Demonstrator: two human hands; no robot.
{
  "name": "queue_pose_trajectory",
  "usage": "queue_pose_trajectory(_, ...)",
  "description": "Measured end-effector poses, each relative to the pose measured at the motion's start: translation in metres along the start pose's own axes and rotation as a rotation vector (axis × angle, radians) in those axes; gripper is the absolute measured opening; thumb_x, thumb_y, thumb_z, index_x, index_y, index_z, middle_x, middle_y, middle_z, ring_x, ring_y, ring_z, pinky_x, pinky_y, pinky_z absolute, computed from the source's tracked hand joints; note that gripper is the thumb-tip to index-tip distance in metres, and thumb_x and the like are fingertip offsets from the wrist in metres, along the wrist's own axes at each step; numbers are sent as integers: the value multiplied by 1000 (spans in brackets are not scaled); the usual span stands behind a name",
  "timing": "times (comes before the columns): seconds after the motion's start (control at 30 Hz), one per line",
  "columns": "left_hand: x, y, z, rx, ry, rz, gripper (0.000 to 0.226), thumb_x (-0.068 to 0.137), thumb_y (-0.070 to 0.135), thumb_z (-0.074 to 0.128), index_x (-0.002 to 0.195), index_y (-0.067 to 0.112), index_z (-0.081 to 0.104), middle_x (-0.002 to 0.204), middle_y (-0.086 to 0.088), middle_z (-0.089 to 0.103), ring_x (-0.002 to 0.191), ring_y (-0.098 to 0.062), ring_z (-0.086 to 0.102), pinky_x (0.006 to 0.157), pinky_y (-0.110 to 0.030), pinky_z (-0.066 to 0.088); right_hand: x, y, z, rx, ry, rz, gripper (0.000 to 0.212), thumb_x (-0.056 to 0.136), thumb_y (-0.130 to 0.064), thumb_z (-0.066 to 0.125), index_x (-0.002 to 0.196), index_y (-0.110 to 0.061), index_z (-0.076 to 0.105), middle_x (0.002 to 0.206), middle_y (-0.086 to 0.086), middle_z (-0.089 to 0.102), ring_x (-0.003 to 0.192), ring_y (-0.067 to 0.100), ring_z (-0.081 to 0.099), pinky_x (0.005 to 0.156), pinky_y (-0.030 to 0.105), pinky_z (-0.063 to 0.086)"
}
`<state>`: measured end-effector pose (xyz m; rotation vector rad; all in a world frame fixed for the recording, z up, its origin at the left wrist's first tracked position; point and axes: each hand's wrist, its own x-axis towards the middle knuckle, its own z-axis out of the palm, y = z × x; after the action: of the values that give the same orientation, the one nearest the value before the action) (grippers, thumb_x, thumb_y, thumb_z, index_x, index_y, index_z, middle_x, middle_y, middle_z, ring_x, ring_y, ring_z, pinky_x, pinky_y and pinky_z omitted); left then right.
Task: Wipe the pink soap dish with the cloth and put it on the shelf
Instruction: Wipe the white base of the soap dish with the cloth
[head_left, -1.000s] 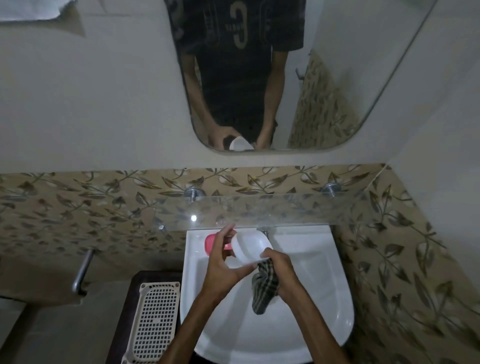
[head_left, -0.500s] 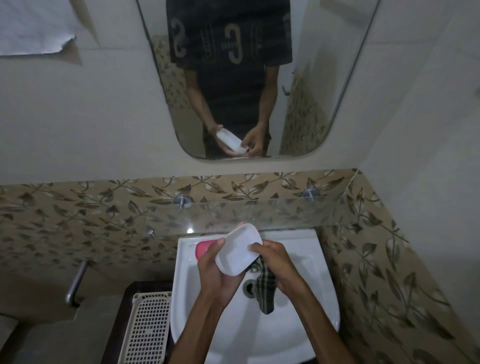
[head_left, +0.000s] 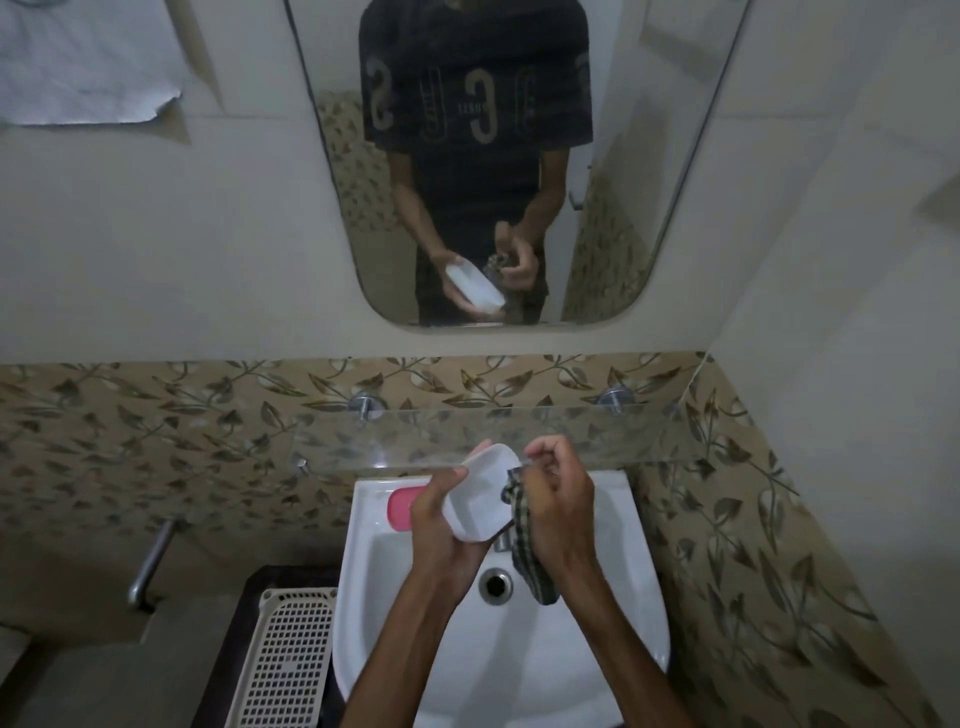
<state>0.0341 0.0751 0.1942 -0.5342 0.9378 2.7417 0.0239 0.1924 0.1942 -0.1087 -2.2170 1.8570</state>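
My left hand (head_left: 439, 525) grips a white soap dish part (head_left: 480, 496), tilted, above the sink (head_left: 613, 597). My right hand (head_left: 558, 499) is closed on a dark checked cloth (head_left: 527, 551), whose upper end touches the white part's right edge while the rest hangs over the basin. A pink soap dish piece (head_left: 401, 508) lies on the sink's back left ledge, partly hidden behind my left hand. The glass shelf (head_left: 597, 434) runs along the wall just above and behind both hands.
A mirror (head_left: 509, 156) above shows the person's reflection. The drain (head_left: 496, 582) sits under my wrists. A cream perforated basket (head_left: 288, 654) stands left of the sink, a metal bar (head_left: 150, 561) further left. Leaf-patterned tiles close in on the right.
The white part has been turned from facing me to tilted on its side. My right hand rose with the cloth from under it to its right edge. The view tipped upward.
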Motion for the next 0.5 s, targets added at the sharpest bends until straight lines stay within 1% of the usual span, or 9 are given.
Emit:
queue_pose_trajectory(0.03, -2, 0, 6, 19, -23, 0, 76, 68, 27, 71, 140, 2, 61, 122, -28, 63, 106, -38, 61, 95, -49, 48, 0, 0, 2, -81, -23, 9, 14, 84, -16, 63, 90, -27, 57, 72, -2, 61, 65, 14, 59, 56, 25, 50)
queue_pose_trajectory(0.07, -3, 1, 10, 40, -39, 4, 80, 66, 27, 71, 141, 3, 60, 124, -29, 64, 108, -38, 60, 93, -45, 49, 0, 2, 4, -174, -44, 8, 21, 82, -13, 68, 94, -27, 58, 77, -2, 63, 70, 15, 62, 59, 28, 54)
queue_pose_trajectory(0.1, -3, 1, 13, 58, -48, 12, 78, 66, 26, 70, 140, 4, 61, 128, -29, 65, 110, -38, 60, 91, -43, 51, -1, 4, 5, -257, -62, -13, 27, 80, -12, 72, 99, -27, 60, 83, -4, 67, 77, 12, 65, 65, 26, 57)
queue_pose_trajectory(0.17, -3, 3, 14, 84, -41, 29, 69, 70, 24, 64, 137, 7, 64, 128, -28, 66, 110, -37, 61, 86, -40, 55, -5, 7, 3, -335, -91, -67, 34, 80, -14, 78, 109, -28, 64, 96, -13, 71, 87, 3, 67, 76, 15, 57)
queue_pose_trajectory(0.23, -4, 4, 14, 88, -39, 30, 66, 74, 24, 57, 137, 8, 64, 125, -27, 66, 107, -37, 62, 82, -39, 57, -9, 11, -1, -368, -76, -111, 29, 81, -19, 81, 107, -27, 69, 98, -18, 70, 90, 1, 66, 82, 16, 56)
queue_pose_trajectory(0.33, -8, 2, 19, 57, -47, 33, 65, 74, 23, 57, 136, 8, 65, 115, -24, 69, 92, -32, 69, 71, -35, 62, -15, 17, -5, -398, -17, -167, 19, 84, -22, 82, 103, -22, 77, 109, -8, 66, 99, 7, 64, 89, 23, 56)
queue_pose_trajectory(0.37, -9, 1, 21, 45, -47, 38, 65, 73, 23, 57, 136, 8, 65, 112, -23, 69, 88, -31, 70, 69, -34, 62, -16, 16, -6, -391, -14, -149, 20, 85, -25, 82, 104, -22, 78, 111, -6, 62, 101, 8, 63, 89, 23, 56)
queue_pose_trajectory(0.43, -10, 0, 23, 55, -31, 54, 68, 72, 23, 57, 137, 8, 64, 111, -22, 68, 88, -31, 66, 66, -32, 61, -19, 18, -8, -392, -20, -113, 24, 86, -31, 81, 110, -27, 78, 109, -6, 55, 99, 7, 62, 87, 21, 56)
queue_pose_trajectory(0.5, -10, -1, 25, 74, -29, 69, 69, 72, 23, 57, 138, 7, 63, 114, -22, 66, 90, -31, 61, 66, -32, 58, -22, 22, -10, -404, -28, -73, 28, 88, -36, 78, 115, -33, 76, 106, -6, 56, 95, 6, 61, 84, 22, 56)
